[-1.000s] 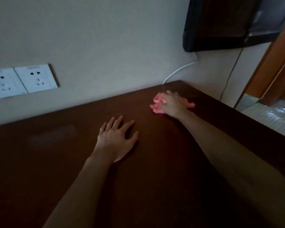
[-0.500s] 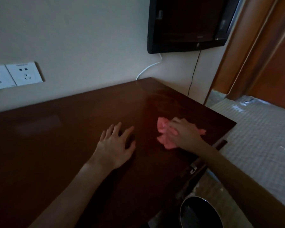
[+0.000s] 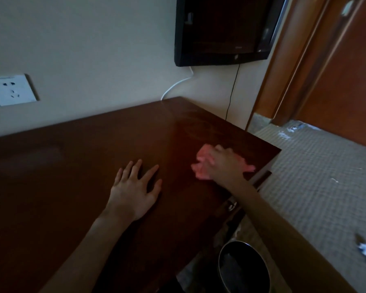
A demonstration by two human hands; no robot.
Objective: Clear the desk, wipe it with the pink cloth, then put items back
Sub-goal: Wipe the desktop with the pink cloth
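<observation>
The dark brown desk [image 3: 72, 166] fills the lower left of the head view, with no items on its top. A crumpled pink cloth [image 3: 201, 166] lies near the desk's right front corner. My right hand [image 3: 224, 163] lies on top of the cloth and presses it to the wood; the hand is blurred by motion, and whether the fingers curl into the cloth I cannot tell. My left hand [image 3: 133, 191] rests flat on the desk to the left of the cloth, fingers spread, holding nothing.
A black wall-mounted screen [image 3: 224, 30] hangs above the desk's far right corner, with a white cable [image 3: 175, 85] and a black cable below it. White wall sockets [image 3: 11, 89] sit at left. A round black bin [image 3: 243, 269] stands below the desk's front edge. Wooden door frame at right.
My right hand has dragged the pink cloth from the far back corner toward the desk's right front corner. The view has swung right. My left hand stays flat in place.
</observation>
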